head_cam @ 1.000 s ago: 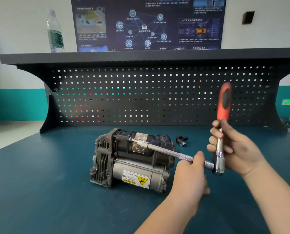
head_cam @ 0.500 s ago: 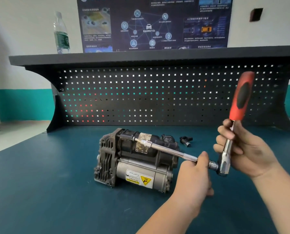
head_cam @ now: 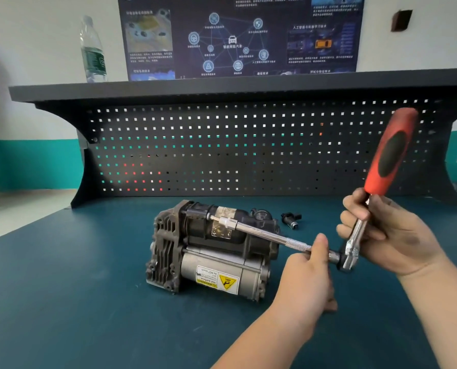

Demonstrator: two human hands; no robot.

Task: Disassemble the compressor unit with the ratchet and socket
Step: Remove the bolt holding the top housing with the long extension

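On the dark teal benchtop [head_cam: 62, 302] lay the grey-and-black metal compressor unit [head_cam: 211, 251], on its side and largely assembled; the right hand [head_cam: 389, 235] gripped the steel shank of the red-handled ratchet [head_cam: 355, 235], handle tilted up; the left hand [head_cam: 306, 278] curled round the knurled chrome extension bar [head_cam: 275, 237], whose small socket [head_cam: 227, 222] met a fastener on the upper black cylinder; one small black fitting [head_cam: 291, 219] lay just behind the unit, apparently removed; most disassembly seemed left
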